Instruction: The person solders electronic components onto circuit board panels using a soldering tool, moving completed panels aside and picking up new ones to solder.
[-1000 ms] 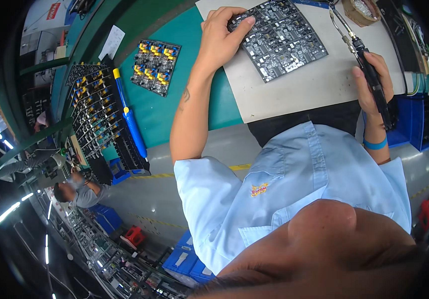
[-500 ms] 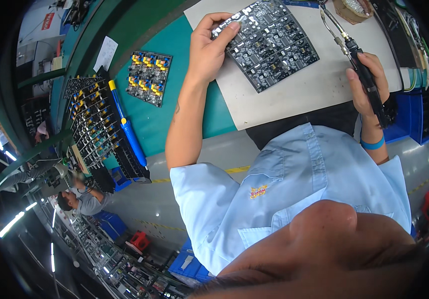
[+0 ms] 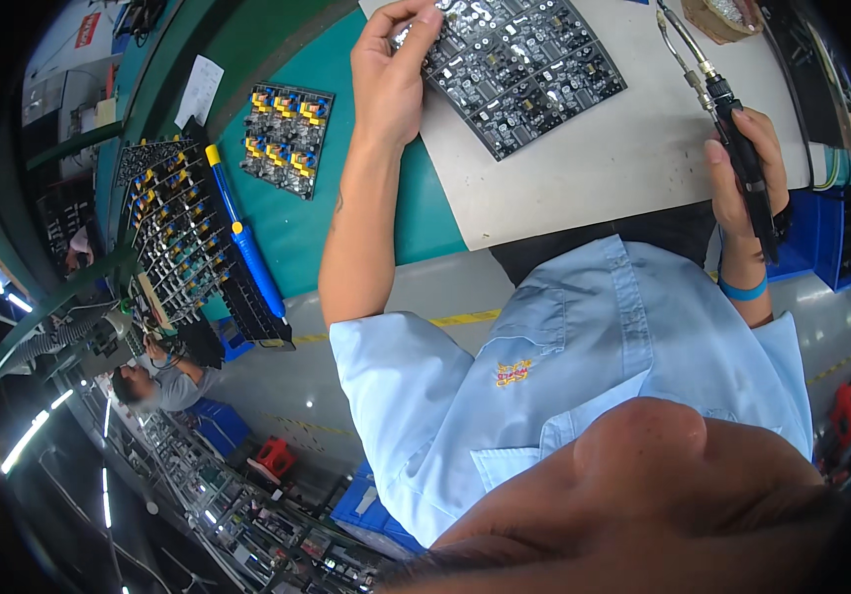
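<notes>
My left hand [image 3: 389, 89] grips the near-left edge of a dark circuit board panel [image 3: 534, 74], thumb on top and fingers curled at its edge. The panel carries many small components in a grid and is over a pale grey mat [image 3: 643, 168]. In my right hand [image 3: 728, 193] is a soldering iron [image 3: 739, 148], its black handle wrapped by the fingers. A thin metal tube runs alongside its shaft. The iron points away from me, to the right of the panel and apart from it; its tip is near the top picture edge.
On the green bench mat [image 3: 346, 218] lie a panel with yellow parts [image 3: 287, 141], a blue desoldering pump [image 3: 252, 259] and a rack of boards [image 3: 178, 233]. A tub of metal shavings [image 3: 724, 18] stands far right. Blue bins [image 3: 809, 233] sit below. Another person [image 3: 163, 384] works at left.
The view has shifted a little. My left hand and the panel appear farther up and left. My right hand with the soldering iron has shifted right, widening the gap to the panel.
</notes>
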The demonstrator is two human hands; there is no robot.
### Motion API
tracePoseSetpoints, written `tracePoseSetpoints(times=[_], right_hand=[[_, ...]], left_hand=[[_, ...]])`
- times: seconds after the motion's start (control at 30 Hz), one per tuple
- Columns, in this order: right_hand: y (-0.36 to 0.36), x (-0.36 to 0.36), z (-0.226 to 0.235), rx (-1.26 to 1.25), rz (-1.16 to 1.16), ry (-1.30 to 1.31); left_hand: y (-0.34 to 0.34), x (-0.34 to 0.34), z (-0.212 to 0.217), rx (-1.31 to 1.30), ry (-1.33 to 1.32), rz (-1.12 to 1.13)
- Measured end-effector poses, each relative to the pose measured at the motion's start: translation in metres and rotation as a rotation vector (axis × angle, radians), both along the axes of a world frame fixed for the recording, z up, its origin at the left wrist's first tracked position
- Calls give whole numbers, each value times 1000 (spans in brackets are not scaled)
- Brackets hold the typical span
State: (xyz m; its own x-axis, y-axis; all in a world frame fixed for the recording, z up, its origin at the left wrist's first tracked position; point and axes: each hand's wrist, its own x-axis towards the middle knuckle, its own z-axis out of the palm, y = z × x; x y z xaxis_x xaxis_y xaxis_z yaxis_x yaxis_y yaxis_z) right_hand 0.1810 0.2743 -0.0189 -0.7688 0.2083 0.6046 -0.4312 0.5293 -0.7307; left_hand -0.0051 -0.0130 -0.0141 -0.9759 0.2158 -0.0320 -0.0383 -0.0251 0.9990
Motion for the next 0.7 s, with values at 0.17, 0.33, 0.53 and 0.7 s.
tracePoseSetpoints(times=[0.17, 0.33, 0.53, 0.7], right_hand=[[1, -1, -3, -15, 2, 15], [2, 1, -3, -6, 6, 0], [3, 3, -4, -8, -8, -21], [3, 1, -5, -10, -1, -17]], left_hand=[[-2, -4, -8, 208, -123, 70], [-3, -3, -8, 122, -111, 16], [9, 6, 8, 219, -139, 77], [6, 1, 0, 242, -157, 126]])
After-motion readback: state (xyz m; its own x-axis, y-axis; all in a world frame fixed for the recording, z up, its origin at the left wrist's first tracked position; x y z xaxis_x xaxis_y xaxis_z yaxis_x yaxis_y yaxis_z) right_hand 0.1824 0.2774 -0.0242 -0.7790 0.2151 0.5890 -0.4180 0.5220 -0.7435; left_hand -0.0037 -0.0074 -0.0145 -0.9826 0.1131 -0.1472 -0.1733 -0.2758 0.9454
